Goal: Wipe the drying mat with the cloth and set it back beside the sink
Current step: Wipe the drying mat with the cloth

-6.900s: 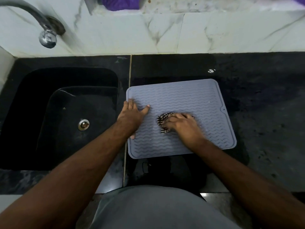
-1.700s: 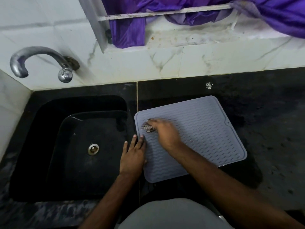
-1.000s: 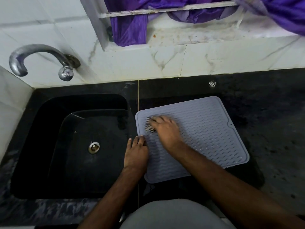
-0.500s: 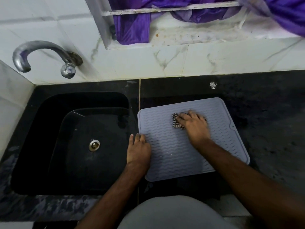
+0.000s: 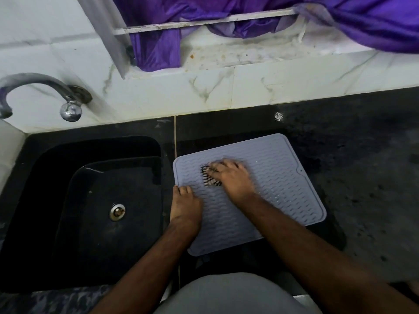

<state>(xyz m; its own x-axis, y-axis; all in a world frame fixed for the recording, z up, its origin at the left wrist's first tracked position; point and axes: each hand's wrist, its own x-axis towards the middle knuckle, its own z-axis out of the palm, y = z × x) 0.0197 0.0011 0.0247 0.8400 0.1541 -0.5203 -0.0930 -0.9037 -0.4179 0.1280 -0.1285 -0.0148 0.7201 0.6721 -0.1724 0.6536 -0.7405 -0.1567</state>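
Striped cloth (image 5: 209,177) is bunched under your right hand (image 5: 233,180); your fingers curl over it and press it onto the far-left part of the drying mat (image 5: 272,189), and the blur around the knuckles suggests a stroke in progress; your left hand (image 5: 184,206) lies flat with straight fingers on the mat's left edge, gripping nothing, only pinning the mat to the black counter (image 5: 362,177).

Grey and ribbed, the mat lies just right of the sink (image 5: 102,200), its left edge close to the sink's rim, and both hands are on it; it sits slightly turned, its far-right corner swinging away from you, so its long axis appears to run from your belly toward the wall and a little to the right, though the wide lens makes that hard to judge; most of the unwiped-looking surface, as far as can be judged, lies to the right of and nearer than your right hand, so that hand is the one placed to cover it, while the left is nearer the sink and suited to holding.

Beyond the mat, a metal tap (image 5: 45,91) juts from the marble-tiled wall above the sink; purple fabric (image 5: 158,51) hangs over a ledge behind the counter.
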